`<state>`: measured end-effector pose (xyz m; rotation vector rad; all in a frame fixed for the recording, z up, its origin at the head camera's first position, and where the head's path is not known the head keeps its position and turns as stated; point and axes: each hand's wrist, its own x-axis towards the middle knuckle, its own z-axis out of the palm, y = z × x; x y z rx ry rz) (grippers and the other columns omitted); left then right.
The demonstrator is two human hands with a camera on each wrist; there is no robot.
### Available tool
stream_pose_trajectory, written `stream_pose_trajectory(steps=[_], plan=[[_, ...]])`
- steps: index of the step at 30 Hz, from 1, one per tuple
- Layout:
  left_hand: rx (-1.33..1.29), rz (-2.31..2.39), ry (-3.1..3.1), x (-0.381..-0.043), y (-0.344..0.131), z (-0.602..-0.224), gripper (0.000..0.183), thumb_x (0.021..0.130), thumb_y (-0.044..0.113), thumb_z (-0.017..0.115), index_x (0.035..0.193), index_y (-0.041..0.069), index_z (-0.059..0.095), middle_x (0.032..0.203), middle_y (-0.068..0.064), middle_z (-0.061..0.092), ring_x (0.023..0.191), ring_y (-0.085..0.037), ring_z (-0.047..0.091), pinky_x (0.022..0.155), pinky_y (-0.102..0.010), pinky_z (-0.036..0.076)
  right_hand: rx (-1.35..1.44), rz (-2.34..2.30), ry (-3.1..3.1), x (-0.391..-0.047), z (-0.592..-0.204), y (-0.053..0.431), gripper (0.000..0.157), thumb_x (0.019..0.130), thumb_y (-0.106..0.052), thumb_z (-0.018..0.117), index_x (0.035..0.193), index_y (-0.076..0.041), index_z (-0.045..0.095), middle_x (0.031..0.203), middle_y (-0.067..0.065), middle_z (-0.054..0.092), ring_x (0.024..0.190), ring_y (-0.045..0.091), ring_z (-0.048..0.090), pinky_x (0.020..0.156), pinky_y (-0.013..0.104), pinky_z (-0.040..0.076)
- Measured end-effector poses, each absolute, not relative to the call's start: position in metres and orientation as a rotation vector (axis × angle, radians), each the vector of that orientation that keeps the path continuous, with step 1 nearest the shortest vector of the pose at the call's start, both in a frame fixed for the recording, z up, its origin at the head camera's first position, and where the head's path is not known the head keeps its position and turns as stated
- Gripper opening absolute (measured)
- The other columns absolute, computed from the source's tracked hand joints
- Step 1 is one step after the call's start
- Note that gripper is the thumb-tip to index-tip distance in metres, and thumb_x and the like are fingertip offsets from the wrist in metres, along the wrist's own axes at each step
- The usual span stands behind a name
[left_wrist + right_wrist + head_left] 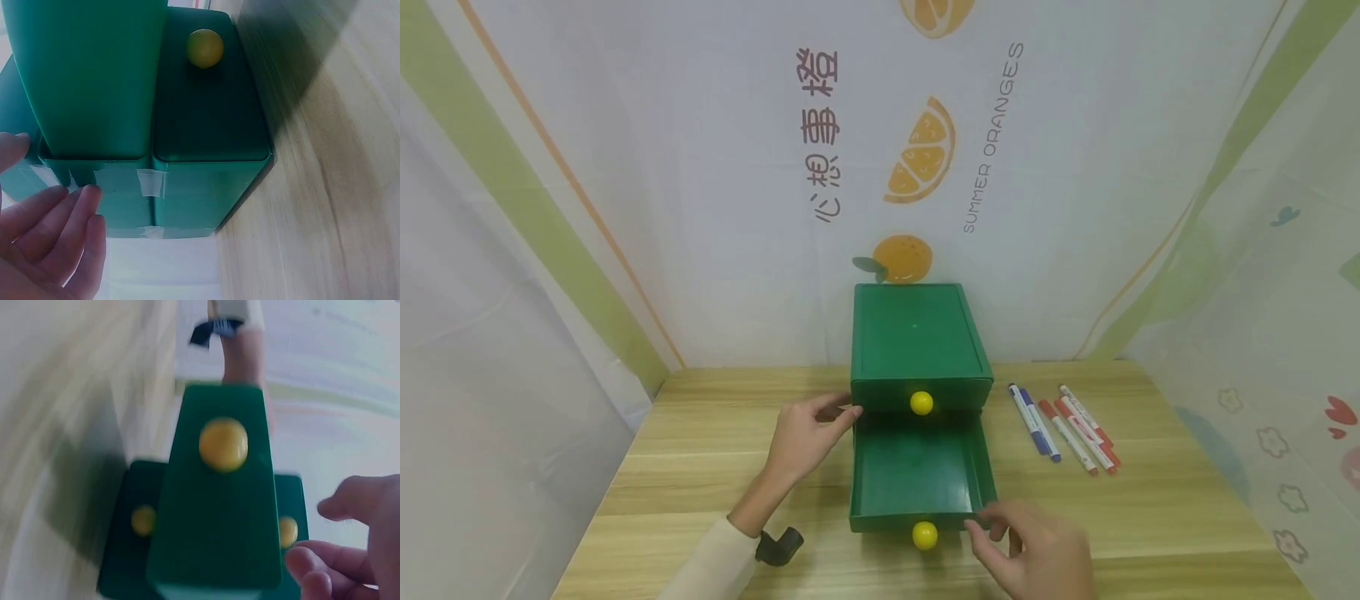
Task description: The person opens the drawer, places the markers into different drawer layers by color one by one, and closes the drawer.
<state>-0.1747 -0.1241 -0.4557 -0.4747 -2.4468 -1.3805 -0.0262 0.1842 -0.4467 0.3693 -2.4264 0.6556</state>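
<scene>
A green drawer cabinet (pixel 917 333) stands against the back curtain with its middle drawer (pixel 913 475) pulled far out; the drawer's inside is bare. A round yellow knob (pixel 925 536) sits on that drawer's front. Below it, the left wrist view shows the bottom drawer (pixel 209 119), pushed in. My left hand (pixel 805 437) rests against the cabinet's left side, fingers fairly straight, fingertips by the clear tape. My right hand (pixel 1033 546) is at the drawer's front right corner, thumb and fingers spread apart with nothing between them.
Right of the cabinet lie several markers (pixel 1067 429), blue-capped and red-capped, on the wooden table (pixel 730 450). A white curtain (pixel 730 167) printed with oranges hangs close behind the cabinet. A black strap (pixel 778 547) hangs at my left wrist.
</scene>
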Motion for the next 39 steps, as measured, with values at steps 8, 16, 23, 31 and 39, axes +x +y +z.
stream_pose_trajectory(steps=[8,16,23,31,39], plan=[[-0.472,-1.391,-2.448,-0.175,-0.124,-0.455,0.027,0.101,0.028,0.083,0.120,0.008,0.084,0.104,-0.008,0.084,0.091,-0.023,0.082,0.075,-0.044,0.068,0.316,0.714,-2.355,-0.060,-0.451,0.229,0.019,0.081,-0.009,0.092,0.090,-0.018,0.078,0.072,-0.023,0.057,0.061,-0.005,0.050,0.051,0.016,0.041],[-0.471,-1.380,-2.454,-0.174,-0.124,-0.454,0.028,0.100,0.027,0.083,0.120,0.007,0.084,0.104,-0.006,0.084,0.090,-0.023,0.082,0.074,-0.039,0.067,0.257,0.681,-2.362,-0.106,-0.474,0.272,0.013,0.081,-0.007,0.091,0.090,-0.008,0.081,0.070,-0.012,0.067,0.059,-0.001,0.054,0.050,0.020,0.044],[-0.479,-1.390,-2.442,-0.174,-0.124,-0.455,0.028,0.101,0.027,0.083,0.120,0.007,0.084,0.105,-0.007,0.084,0.091,-0.024,0.083,0.075,-0.041,0.068,0.095,0.670,-2.489,-0.132,-0.496,0.299,0.022,0.080,-0.008,0.092,0.099,-0.001,0.083,0.077,0.000,0.075,0.061,0.011,0.063,0.050,0.028,0.044],[-0.473,-1.399,-2.459,-0.174,-0.124,-0.453,0.028,0.100,0.027,0.084,0.121,0.008,0.084,0.107,-0.006,0.084,0.091,-0.022,0.082,0.076,-0.038,0.067,-0.085,0.688,-2.675,-0.145,-0.515,0.320,0.031,0.084,-0.015,0.087,0.111,0.002,0.082,0.092,0.012,0.080,0.073,0.024,0.070,0.054,0.036,0.049],[-0.471,-1.393,-2.461,-0.174,-0.125,-0.454,0.027,0.100,0.026,0.083,0.121,0.008,0.084,0.109,-0.007,0.083,0.091,-0.022,0.082,0.075,-0.037,0.067,-0.087,0.654,-2.775,-0.144,-0.519,0.328,0.036,0.085,-0.018,0.089,0.112,0.005,0.080,0.092,0.015,0.079,0.075,0.026,0.070,0.058,0.040,0.052]])
